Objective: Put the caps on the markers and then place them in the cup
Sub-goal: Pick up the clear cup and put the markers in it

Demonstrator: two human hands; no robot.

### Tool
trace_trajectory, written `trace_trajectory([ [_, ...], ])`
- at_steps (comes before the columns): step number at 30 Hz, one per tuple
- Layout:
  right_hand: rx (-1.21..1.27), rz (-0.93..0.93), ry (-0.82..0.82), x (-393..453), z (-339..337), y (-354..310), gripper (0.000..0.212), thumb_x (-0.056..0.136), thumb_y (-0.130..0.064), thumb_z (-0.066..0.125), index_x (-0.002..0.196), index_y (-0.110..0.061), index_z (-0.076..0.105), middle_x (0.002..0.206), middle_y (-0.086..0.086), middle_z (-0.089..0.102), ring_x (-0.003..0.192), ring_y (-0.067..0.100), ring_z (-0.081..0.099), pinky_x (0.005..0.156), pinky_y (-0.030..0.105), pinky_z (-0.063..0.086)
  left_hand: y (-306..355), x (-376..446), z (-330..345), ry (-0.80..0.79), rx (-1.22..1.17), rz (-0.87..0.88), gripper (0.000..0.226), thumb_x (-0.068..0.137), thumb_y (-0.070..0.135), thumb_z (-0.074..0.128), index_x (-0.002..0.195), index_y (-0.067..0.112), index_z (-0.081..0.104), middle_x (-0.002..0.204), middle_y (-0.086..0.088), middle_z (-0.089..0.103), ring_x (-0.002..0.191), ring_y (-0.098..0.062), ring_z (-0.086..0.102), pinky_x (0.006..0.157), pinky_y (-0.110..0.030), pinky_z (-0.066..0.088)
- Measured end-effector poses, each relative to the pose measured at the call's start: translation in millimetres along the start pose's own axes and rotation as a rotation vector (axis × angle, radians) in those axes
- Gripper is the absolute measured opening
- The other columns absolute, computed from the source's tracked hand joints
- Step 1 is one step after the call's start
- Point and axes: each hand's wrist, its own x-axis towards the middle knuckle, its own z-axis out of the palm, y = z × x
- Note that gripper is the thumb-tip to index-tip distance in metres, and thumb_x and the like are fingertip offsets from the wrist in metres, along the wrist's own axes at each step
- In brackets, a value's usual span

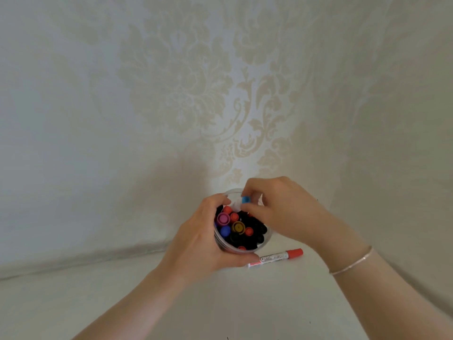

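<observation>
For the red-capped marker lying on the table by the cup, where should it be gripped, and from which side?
Grip the red-capped marker mid-barrel, coming from above and from the right: it lies flat, and its left end is tucked under the left hand holding the cup.

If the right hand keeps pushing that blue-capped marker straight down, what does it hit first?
Likely the packed caps in the cup: the right hand holds the blue-capped marker over the far side, near the red caps. Depth is unclear; a gap may exist.

Left hand (196,244) grips cup (266,239); right hand (282,209) pinches blue-capped marker (245,200).
</observation>
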Motion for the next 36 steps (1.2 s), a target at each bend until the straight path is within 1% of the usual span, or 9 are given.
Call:
trace_trajectory([
  [4,-0.386,-0.130,0.099,0.0,22.9,-5.0,0.022,0.090,-0.032,0.050,0.100,-0.026,0.070,0.081,-0.006,0.061,0.068,0.017,0.053,0.074,0.029,0.031,0.3,-1.2,2.2,-0.001,0.006,0.038,0.100,0.039,0.065,0.084,0.112,0.072,0.016,0.116,0.041,0.045,0.105,0.021,0.046,0.082,0.001,0.037],
  [6,-0.197,-0.093,0.201,-1.2,13.7,1.5,0.015,0.082,-0.026,0.063,0.093,-0.026,0.074,0.067,-0.011,0.046,0.062,0.012,0.042,0.073,0.029,0.031,-1.9,-2.2,0.5,0.016,-0.007,0.007,0.097,0.037,0.066,0.083,0.111,0.067,0.021,0.112,0.037,0.048,0.102,0.019,0.049,0.081,-0.002,0.041],
  [9,-0.047,0.009,0.265,-4.0,-2.1,9.4,0.013,0.078,-0.015,0.067,0.084,-0.023,0.074,0.077,-0.008,0.043,0.077,0.014,0.045,0.077,0.030,0.034,-5.9,-3.1,-1.3,0.051,-0.021,-0.030,0.096,0.034,0.071,0.080,0.109,0.066,0.020,0.111,0.035,0.050,0.102,0.016,0.051,0.082,-0.005,0.044],
  [14,-0.303,0.053,-0.043,-8.4,10.7,-7.3,0.029,0.085,-0.026,0.047,0.105,-0.026,0.069,0.132,-0.003,0.038,0.114,0.017,0.042,0.090,0.030,0.037,-1.5,-4.4,2.3,0.035,-0.007,0.021,0.098,0.037,0.068,0.082,0.109,0.071,0.016,0.116,0.036,0.046,0.107,0.020,0.046,0.081,0.001,0.038],
  [21,-0.472,0.234,-0.279,-10.2,-0.5,-21.9,0.031,0.089,-0.029,0.043,0.115,-0.019,0.057,0.135,0.003,0.037,0.109,0.024,0.049,0.076,0.032,0.032,0.1,-7.7,6.6,0.021,0.126,0.148,0.099,0.043,0.069,0.081,0.123,0.050,0.026,0.133,0.036,0.037,0.115,0.017,0.043,0.089,-0.001,0.038],
  [25,-0.339,0.277,-0.570,-13.8,-3.2,-12.2,0.045,0.087,-0.024,0.045,0.132,-0.026,0.047,0.159,0.003,-0.007,0.137,0.028,0.028,0.104,0.041,0.029,-3.8,-10.3,19.6,0.097,0.247,0.309,0.097,0.049,0.077,0.068,0.129,0.028,0.041,0.140,0.005,0.043,0.119,-0.008,0.051,0.089,-0.025,0.051],
  [28,-0.157,0.265,-0.674,-18.2,-3.7,0.4,0.062,0.087,-0.019,0.047,0.142,-0.042,0.031,0.158,-0.003,-0.020,0.145,0.024,0.014,0.114,0.044,0.025,-5.3,-11.4,22.1,0.126,0.234,0.330,0.096,0.052,0.077,0.067,0.129,0.026,0.040,0.140,0.003,0.040,0.120,-0.011,0.050,0.087,-0.028,0.053],
  [33,0.127,0.185,-0.699,-21.0,-5.3,-0.1,0.060,0.085,-0.011,0.048,0.134,-0.046,0.043,0.154,-0.009,0.015,0.139,0.019,0.028,0.105,0.031,0.040,-9.0,-13.7,17.9,0.114,0.205,0.333,0.101,0.053,0.077,0.068,0.134,0.028,0.032,0.141,0.005,0.037,0.116,-0.009,0.052,0.088,-0.018,0.049],
  [36,0.148,0.146,-0.665,-16.3,-8.6,-2.3,0.050,0.085,-0.011,0.049,0.127,-0.037,0.055,0.136,-0.005,0.045,0.113,0.016,0.051,0.073,0.010,0.049,-12.6,-16.1,15.4,0.102,0.200,0.320,0.100,0.054,0.079,0.066,0.131,0.022,0.037,0.142,0.004,0.036,0.114,-0.012,0.057,0.087,-0.020,0.051],
])
